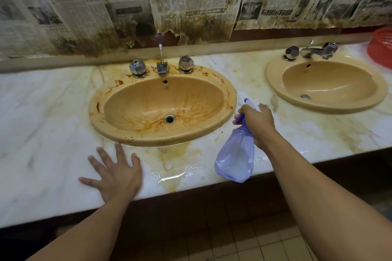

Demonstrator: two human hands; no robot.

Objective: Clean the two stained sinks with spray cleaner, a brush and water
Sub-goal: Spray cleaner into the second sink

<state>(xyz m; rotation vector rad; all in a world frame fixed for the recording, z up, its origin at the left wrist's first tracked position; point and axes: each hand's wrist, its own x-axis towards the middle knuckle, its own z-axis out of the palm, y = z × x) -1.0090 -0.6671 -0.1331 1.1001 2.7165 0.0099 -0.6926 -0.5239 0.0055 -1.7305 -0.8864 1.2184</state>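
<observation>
counter (pixel 42 133): white veined marble, yellow-brown staining heaviest around and between the sinks. glossy brownish puddle (pixel 176 172) on the front edge, just below left sink (pixel 148 139). left sink: tan oval, rust-orange streaks down the bowl toward drain (pixel 169 119), blotches on the rim, worst at left and rear. right sink (pixel 324 108): same type, bowl even tan, wet sheen. chrome taps behind each bowl: left tap (pixel 162 68), right tap (pixel 310 51). wall behind papered with newspaper (pixel 106 4), lower edge torn, stained brown-black. red basket (pixel 381 46) at far right of counter, cut off by the frame. dark cabinet front (pixel 201 203) under the counter edge, beige floor tiles (pixel 265 243) below

left hand (pixel 115 174): fingers straight and spread, palm flat on counter just in front of left sink, nothing held. right hand (pixel 257 122): curled round the neck of spray bottle (pixel 235 154), fingertip over the trigger. spray bottle: translucent purple, off the surface, above counter between the two sinks, tilted, nozzle end away from camera, body toward the front edge; fill level unclear
</observation>
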